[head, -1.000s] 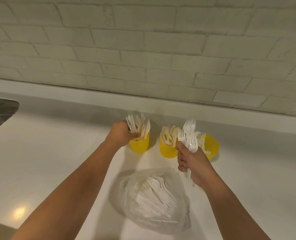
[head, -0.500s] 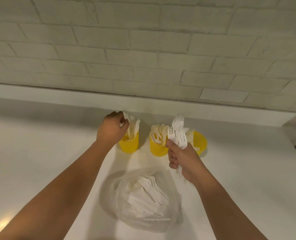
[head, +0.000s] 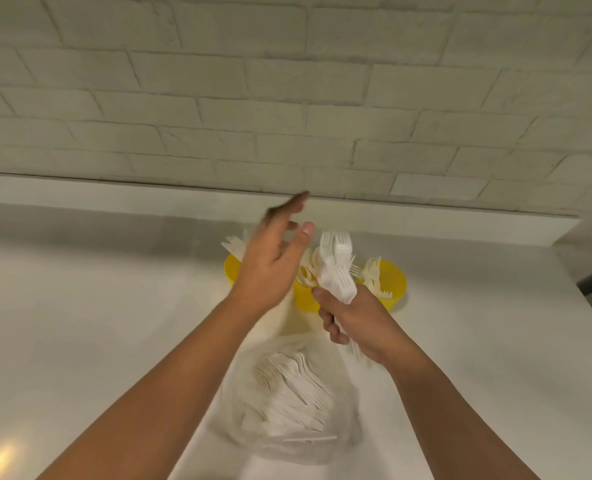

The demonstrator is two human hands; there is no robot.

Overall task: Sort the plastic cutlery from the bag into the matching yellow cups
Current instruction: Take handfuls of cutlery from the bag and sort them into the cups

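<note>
Three yellow cups stand in a row near the wall. My left hand [head: 272, 263] hovers with spread fingers, empty, in front of the left cup [head: 231, 270], which holds white knives. The middle cup [head: 305, 299] holds spoons and is partly hidden by both hands. The right cup [head: 393, 284] holds forks. My right hand [head: 351, 318] grips a bundle of white forks [head: 336, 268], tines up, in front of the middle and right cups. A clear plastic bag [head: 287, 407] with several more white cutlery pieces lies on the counter below the hands.
A white counter [head: 97, 323] stretches to both sides and ends at a white brick wall [head: 287, 98] with a ledge behind the cups. The counter's right edge [head: 588, 306] drops off to a dark floor.
My left hand has left the knife cup, lifted and spread its fingers, moving right toward the forks. My right hand keeps its grip on the fork bundle.
</note>
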